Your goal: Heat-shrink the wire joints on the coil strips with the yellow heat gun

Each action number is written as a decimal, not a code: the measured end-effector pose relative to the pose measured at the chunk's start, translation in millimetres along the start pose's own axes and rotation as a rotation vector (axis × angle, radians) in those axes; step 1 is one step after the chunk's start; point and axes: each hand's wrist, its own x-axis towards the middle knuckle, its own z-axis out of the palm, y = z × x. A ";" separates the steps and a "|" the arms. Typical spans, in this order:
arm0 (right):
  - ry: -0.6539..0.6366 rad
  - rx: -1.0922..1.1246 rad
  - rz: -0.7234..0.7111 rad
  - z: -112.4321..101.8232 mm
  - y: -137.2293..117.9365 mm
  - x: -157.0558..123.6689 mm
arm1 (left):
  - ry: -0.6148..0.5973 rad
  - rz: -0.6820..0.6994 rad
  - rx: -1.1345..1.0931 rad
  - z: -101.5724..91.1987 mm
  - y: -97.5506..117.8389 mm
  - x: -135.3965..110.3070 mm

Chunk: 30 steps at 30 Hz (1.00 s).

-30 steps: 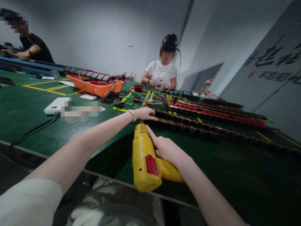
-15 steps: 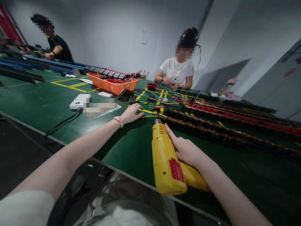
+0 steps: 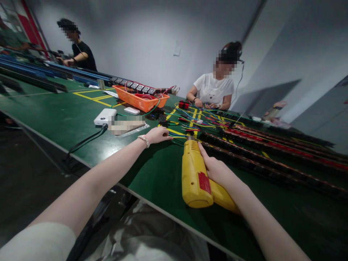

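My right hand (image 3: 217, 170) grips the handle of a yellow heat gun (image 3: 193, 174) with a red label, its nozzle pointing away toward the near end of a long dark socket strip (image 3: 244, 159). My left hand (image 3: 158, 135), with a bead bracelet on the wrist, lies on the green table (image 3: 67, 123). Its fingers are pressed together on a bundle of coloured wires (image 3: 179, 136) just left of the nozzle.
More long strips with red parts (image 3: 272, 139) run off to the right. An orange basket (image 3: 140, 101), a white power bank (image 3: 104, 116) with a black cable and loose wires lie ahead. One person in white sits across the table; another in black works far left.
The view has swung left, so everything sits further right in frame. My left hand has pulled back from the strip's end to the wire bundle. The heat gun stays in my right hand.
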 end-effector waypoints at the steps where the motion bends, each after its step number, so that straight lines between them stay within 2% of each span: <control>1: 0.001 0.006 0.001 0.2 0.3 -0.4 | 0.011 -0.032 0.001 1.1 -1.2 -0.1; 7: -0.029 0.080 0.005 -1.0 0.3 -0.5 | 0.131 -0.216 0.069 6.5 2.1 -0.9; 13: -0.041 0.103 0.125 3.7 20.9 10.1 | 0.114 -0.253 -0.008 11.4 2.4 1.7; 18: -0.042 0.121 0.146 6.4 34.3 13.8 | 0.092 -0.161 -0.221 8.0 -9.4 2.2; 23: -0.015 0.059 0.122 4.3 26.8 9.9 | 0.101 -0.261 -0.398 6.4 -22.9 3.5; 30: 0.007 0.003 0.058 1.9 11.6 19.9 | 0.138 -0.425 -0.730 16.9 -37.2 14.1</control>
